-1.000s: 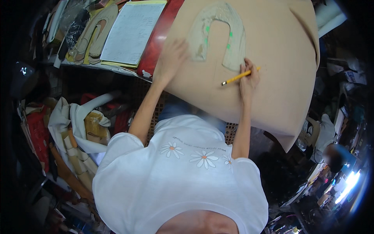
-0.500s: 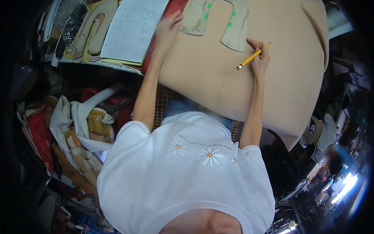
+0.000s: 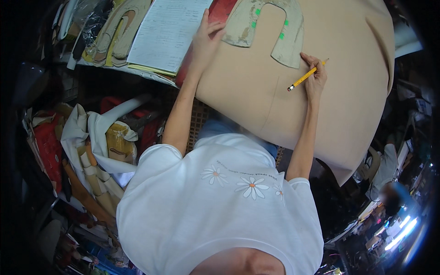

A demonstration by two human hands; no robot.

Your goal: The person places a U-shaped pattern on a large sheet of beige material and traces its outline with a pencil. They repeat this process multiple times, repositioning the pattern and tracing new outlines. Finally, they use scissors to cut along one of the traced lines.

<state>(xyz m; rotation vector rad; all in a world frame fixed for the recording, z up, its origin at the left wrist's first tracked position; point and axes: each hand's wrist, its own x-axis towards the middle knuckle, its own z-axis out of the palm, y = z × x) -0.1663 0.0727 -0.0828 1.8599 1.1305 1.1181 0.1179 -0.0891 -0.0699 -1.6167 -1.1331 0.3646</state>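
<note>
A large tan sheet, smooth like leather, lies spread before me. On its far part rests a worn, grey-beige U-shaped template with small green tape marks along its inner edges. My left hand is at the sheet's left edge, just left of the template, fingers stretched out and holding nothing. My right hand has a yellow pencil in its grip, the point slanting up to the right and the eraser end down to the left. Its index finger reaches to the template's lower right leg.
Left of the sheet, a handwritten paper lies beside a red surface and more U-shaped templates. Rolled material fills the lower left. The sheet's corner hangs over at the right. A person is far right.
The whole view has shifted, so the sheet, template and both hands appear slightly lower and farther right. The pencil stays in my right hand. The left hand's fingers look a little more spread.
</note>
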